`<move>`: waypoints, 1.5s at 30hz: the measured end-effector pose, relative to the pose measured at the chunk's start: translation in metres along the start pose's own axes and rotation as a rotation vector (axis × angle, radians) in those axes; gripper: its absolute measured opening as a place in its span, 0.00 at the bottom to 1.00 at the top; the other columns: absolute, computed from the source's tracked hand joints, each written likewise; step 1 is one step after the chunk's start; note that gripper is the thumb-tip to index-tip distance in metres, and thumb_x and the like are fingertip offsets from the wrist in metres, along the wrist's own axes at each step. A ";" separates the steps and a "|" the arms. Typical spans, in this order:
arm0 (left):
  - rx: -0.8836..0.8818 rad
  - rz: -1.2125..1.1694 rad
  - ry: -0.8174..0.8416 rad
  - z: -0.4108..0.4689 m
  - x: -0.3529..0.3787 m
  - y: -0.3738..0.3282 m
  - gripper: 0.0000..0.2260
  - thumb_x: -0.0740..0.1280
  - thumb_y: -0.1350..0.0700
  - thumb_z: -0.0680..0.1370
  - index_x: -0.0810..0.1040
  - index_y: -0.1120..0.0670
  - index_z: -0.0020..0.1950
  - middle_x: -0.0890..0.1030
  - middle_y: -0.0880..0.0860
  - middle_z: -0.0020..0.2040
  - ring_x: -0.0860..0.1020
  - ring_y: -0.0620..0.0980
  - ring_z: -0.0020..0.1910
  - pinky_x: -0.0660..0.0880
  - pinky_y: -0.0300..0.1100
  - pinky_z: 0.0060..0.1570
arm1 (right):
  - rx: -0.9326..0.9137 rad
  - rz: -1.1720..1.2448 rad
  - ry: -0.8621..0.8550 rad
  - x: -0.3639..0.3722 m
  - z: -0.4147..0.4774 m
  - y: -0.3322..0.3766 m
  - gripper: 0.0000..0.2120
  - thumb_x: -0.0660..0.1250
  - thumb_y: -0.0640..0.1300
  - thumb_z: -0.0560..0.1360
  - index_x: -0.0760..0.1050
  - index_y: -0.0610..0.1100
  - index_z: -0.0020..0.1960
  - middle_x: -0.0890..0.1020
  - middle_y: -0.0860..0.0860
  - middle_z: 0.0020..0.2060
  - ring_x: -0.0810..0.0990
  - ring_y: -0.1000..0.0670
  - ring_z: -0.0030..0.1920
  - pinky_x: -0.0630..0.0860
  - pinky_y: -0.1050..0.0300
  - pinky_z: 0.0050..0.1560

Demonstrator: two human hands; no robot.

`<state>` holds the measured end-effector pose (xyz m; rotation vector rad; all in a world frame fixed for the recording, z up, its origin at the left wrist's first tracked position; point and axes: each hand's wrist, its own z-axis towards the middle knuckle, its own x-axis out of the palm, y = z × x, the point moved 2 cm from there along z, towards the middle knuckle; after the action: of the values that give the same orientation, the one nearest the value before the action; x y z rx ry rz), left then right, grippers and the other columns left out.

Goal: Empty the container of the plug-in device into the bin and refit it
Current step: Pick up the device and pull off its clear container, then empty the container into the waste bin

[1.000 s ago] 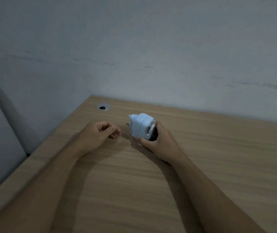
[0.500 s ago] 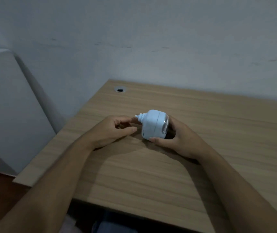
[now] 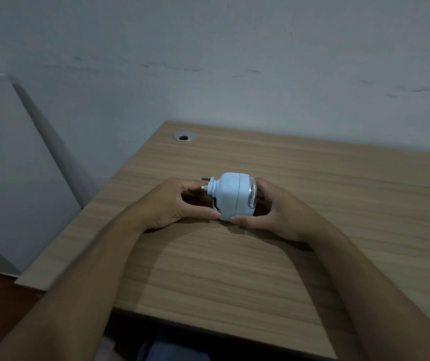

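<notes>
I count 1 white plug-in device, lying on its side above the wooden table, and 2 hands. My left hand has its grip clamped on the pin end; my right hand is clamped on the clear end.

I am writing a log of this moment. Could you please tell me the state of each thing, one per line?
Plug-in device: on its side over the desk, pins pointing left, held by both hands, container not yet removed.
Left hand: gripping the pin end.
Right hand: gripping the clear end.
Desk: bare wood around the hands.
Cable hole: open, no cable.
</notes>
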<state>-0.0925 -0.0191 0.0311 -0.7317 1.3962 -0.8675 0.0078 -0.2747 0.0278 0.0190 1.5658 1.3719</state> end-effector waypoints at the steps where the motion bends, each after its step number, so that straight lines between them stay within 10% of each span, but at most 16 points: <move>1: 0.003 -0.014 0.004 -0.002 -0.002 0.002 0.19 0.84 0.51 0.75 0.89 0.40 0.66 0.92 0.46 0.58 0.89 0.45 0.61 0.80 0.45 0.69 | -0.002 -0.002 -0.003 -0.001 -0.001 0.000 0.37 0.85 0.55 0.72 0.75 0.56 0.77 0.85 0.58 0.68 0.85 0.56 0.68 0.81 0.46 0.73; 8: -0.053 -0.098 -0.104 -0.033 -0.012 0.017 0.22 0.81 0.56 0.78 0.85 0.40 0.71 0.89 0.59 0.55 0.84 0.44 0.48 0.78 0.42 0.54 | 0.009 -0.007 0.003 -0.007 -0.005 -0.001 0.37 0.85 0.53 0.73 0.74 0.57 0.77 0.86 0.58 0.66 0.86 0.56 0.67 0.81 0.44 0.72; 14: -0.080 -0.075 -0.162 -0.057 -0.015 0.020 0.23 0.81 0.58 0.79 0.84 0.45 0.73 0.88 0.42 0.44 0.82 0.34 0.39 0.77 0.30 0.44 | 0.020 -0.015 -0.016 -0.007 -0.011 0.004 0.35 0.86 0.50 0.73 0.76 0.55 0.76 0.86 0.59 0.64 0.85 0.59 0.64 0.82 0.51 0.71; 20: -0.073 -0.118 -0.202 -0.068 -0.014 0.011 0.27 0.83 0.44 0.71 0.85 0.41 0.71 0.89 0.56 0.50 0.85 0.45 0.48 0.80 0.45 0.55 | 0.050 -0.004 -0.082 -0.002 -0.019 0.004 0.36 0.87 0.55 0.70 0.76 0.55 0.74 0.86 0.61 0.63 0.84 0.62 0.64 0.81 0.55 0.71; 26: -0.085 -0.119 -0.219 -0.087 -0.013 0.008 0.24 0.81 0.53 0.78 0.84 0.44 0.73 0.90 0.51 0.53 0.87 0.41 0.51 0.83 0.38 0.55 | 0.106 0.167 -0.279 -0.002 -0.043 0.001 0.52 0.85 0.69 0.60 0.72 0.54 0.79 0.79 0.59 0.71 0.81 0.54 0.66 0.82 0.49 0.71; 32: -0.067 -0.183 -0.258 -0.113 -0.009 0.003 0.27 0.82 0.46 0.74 0.84 0.43 0.73 0.89 0.46 0.50 0.85 0.39 0.46 0.83 0.43 0.54 | 0.008 0.272 -0.546 0.005 -0.076 0.042 0.32 0.81 0.56 0.70 0.78 0.48 0.71 0.84 0.49 0.60 0.79 0.53 0.47 0.81 0.51 0.50; 36: -0.007 -0.254 -0.301 -0.139 -0.001 0.005 0.25 0.82 0.52 0.76 0.84 0.44 0.73 0.90 0.57 0.60 0.88 0.59 0.55 0.83 0.59 0.65 | -0.102 0.281 -0.436 0.036 -0.090 0.084 0.24 0.81 0.50 0.76 0.79 0.49 0.68 0.85 0.52 0.59 0.83 0.48 0.46 0.84 0.51 0.50; 45: 0.039 -0.394 -0.494 -0.238 -0.029 0.022 0.24 0.80 0.60 0.74 0.87 0.46 0.68 0.91 0.53 0.59 0.88 0.46 0.49 0.83 0.34 0.51 | -0.188 0.259 -0.028 0.129 -0.069 0.152 0.30 0.81 0.53 0.78 0.77 0.53 0.78 0.83 0.56 0.68 0.87 0.53 0.65 0.87 0.50 0.62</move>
<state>-0.3270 0.0323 0.0133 -1.1267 0.8051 -0.9314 -0.1871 -0.1957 0.0465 0.1296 1.4425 1.7097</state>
